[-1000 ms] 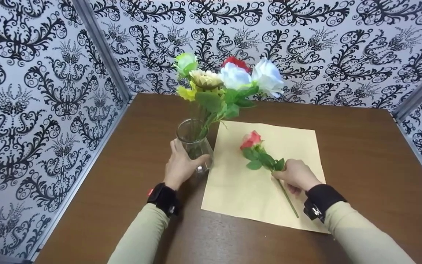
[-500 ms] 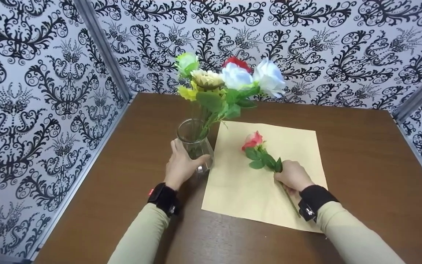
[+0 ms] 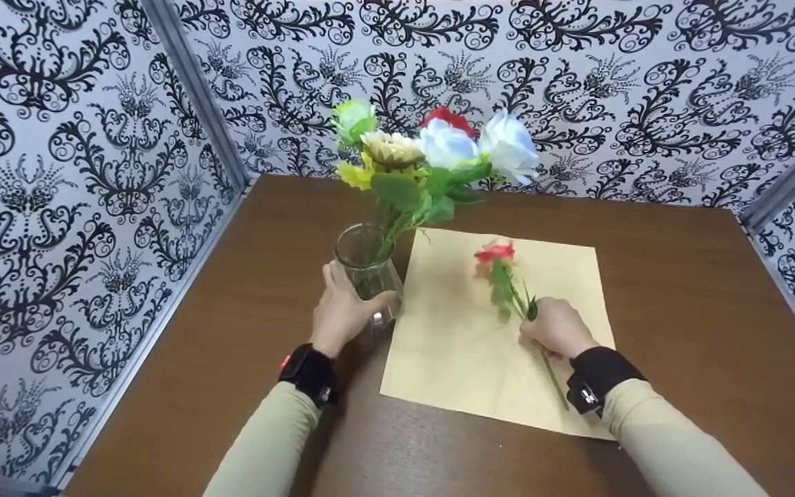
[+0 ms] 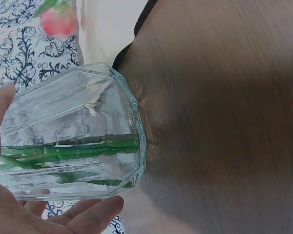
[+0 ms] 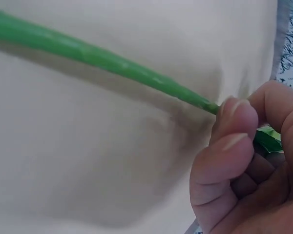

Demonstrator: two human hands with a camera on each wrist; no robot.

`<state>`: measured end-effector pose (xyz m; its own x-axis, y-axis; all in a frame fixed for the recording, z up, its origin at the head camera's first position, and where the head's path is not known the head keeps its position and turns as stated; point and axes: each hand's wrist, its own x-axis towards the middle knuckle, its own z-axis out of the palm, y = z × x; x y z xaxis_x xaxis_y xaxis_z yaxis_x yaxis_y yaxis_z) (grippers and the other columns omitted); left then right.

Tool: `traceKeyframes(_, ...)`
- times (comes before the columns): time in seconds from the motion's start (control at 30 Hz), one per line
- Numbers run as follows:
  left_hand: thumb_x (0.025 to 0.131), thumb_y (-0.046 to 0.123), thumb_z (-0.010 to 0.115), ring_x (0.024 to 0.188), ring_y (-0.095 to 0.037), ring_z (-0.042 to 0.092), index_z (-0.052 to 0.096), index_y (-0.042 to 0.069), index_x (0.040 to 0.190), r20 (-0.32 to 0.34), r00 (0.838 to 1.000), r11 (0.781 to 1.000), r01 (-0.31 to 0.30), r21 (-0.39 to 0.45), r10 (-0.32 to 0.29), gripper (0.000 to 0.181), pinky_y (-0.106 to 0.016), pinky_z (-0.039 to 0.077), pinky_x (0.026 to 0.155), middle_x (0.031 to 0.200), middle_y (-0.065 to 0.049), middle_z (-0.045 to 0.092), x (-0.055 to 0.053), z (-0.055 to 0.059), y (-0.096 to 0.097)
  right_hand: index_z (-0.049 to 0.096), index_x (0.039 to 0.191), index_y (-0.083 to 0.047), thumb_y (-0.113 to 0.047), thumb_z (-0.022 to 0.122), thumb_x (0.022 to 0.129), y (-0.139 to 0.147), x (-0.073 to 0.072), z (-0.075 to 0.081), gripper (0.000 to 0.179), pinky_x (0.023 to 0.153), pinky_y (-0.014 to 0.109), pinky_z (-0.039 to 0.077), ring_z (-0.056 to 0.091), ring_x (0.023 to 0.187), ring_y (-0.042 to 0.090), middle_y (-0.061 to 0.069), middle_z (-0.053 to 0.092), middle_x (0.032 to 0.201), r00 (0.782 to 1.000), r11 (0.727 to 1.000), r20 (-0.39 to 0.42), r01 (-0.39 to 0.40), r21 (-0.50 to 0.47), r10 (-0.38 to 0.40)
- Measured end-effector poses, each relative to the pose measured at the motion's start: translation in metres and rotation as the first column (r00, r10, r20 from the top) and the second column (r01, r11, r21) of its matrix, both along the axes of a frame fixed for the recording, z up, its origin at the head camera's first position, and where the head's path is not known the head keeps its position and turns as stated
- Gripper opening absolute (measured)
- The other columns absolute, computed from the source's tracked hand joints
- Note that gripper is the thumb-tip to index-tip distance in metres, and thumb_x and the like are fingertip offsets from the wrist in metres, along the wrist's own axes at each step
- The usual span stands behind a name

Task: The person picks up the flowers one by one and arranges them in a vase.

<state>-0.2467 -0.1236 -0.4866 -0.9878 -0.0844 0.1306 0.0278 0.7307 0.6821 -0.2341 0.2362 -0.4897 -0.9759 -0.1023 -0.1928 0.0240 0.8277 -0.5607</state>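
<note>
My left hand (image 3: 344, 312) grips the lower side of a clear glass vase (image 3: 386, 284), thumb on one side and fingers round the other. Green stems stand in the faceted vase (image 4: 53, 112), as the left wrist view shows. My right hand (image 3: 560, 327) pinches the stem of a pink rose (image 3: 494, 254) just below its leaves. The bloom and leaves are blurred and point away from me; the bare stem end slants toward me. In the right wrist view, thumb and fingertips close on the green stem (image 5: 132, 70).
The vase's bouquet has white roses (image 3: 508, 145), a red bloom (image 3: 448, 120), a pale green one (image 3: 354, 121) and a cream one (image 3: 392, 148). Beneath the rose lies a sheet of tan paper (image 3: 453, 359) on the brown table (image 3: 266, 255). Patterned panels (image 3: 439, 62) enclose the table.
The rose has turned in my right hand: its bloom swung right and slightly away, and the leaves twisted round. The right hand shifted only a little. My left hand and the vase stayed put.
</note>
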Motion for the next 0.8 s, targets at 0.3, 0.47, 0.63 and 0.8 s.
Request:
traceKeyframes(0.3, 0.076, 0.066, 0.079, 0.11, -0.041, 0.063, 0.023, 0.006, 0.152, 0.005, 1.0, 1.0, -0.001, -0.003, 0.001, 0.112, -0.057, 0.053, 0.08, 0.14, -0.012, 0.034, 0.0, 0.0, 0.0, 0.058, 0.075, -0.001, -0.013, 0.054, 0.086, 0.008, -0.001, 0.025, 0.016, 0.038, 0.031, 0.045, 0.052, 0.036, 0.013, 0.002, 0.055, 0.045, 0.997, 0.993, 0.058, 0.052, -0.107, -0.046)
traceKeyframes(0.47, 0.076, 0.065, 0.079, 0.11, -0.042, 0.063, 0.024, 0.007, 0.152, -0.002, 1.0, 1.0, -0.004, -0.002, 0.004, 0.11, -0.058, 0.053, 0.08, 0.139, -0.012, 0.035, 0.0, 0.001, 0.0, 0.058, 0.082, 0.001, -0.012, 0.053, 0.086, 0.01, -0.001, 0.046, 0.014, 0.04, 0.035, 0.05, 0.056, 0.039, 0.014, 0.005, 0.059, 0.049, 0.996, 0.972, 0.053, 0.084, -0.217, -0.074)
traceKeyframes(0.63, 0.076, 0.065, 0.079, 0.107, -0.041, 0.064, 0.024, 0.007, 0.151, -0.007, 1.0, 1.0, -0.008, -0.009, 0.008, 0.109, -0.057, 0.053, 0.078, 0.138, -0.012, 0.036, 0.0, 0.0, 0.0, 0.056, 0.091, 0.002, -0.01, 0.053, 0.088, 0.01, 0.002, 0.064, 0.013, 0.042, 0.037, 0.052, 0.057, 0.042, 0.015, 0.008, 0.063, 0.056, 0.997, 0.947, 0.014, 0.076, -0.313, -0.075)
traceKeyframes(0.8, 0.076, 0.065, 0.08, 0.105, -0.041, 0.065, 0.024, 0.007, 0.15, -0.002, 1.0, 1.0, -0.011, -0.014, 0.011, 0.11, -0.057, 0.054, 0.077, 0.137, -0.012, 0.036, 0.0, 0.0, 0.001, 0.056, 0.096, 0.004, -0.009, 0.055, 0.088, 0.008, 0.006, 0.081, 0.014, 0.046, 0.04, 0.055, 0.061, 0.045, 0.017, 0.01, 0.065, 0.06, 0.995, 0.9, -0.016, 0.086, -0.427, -0.103)
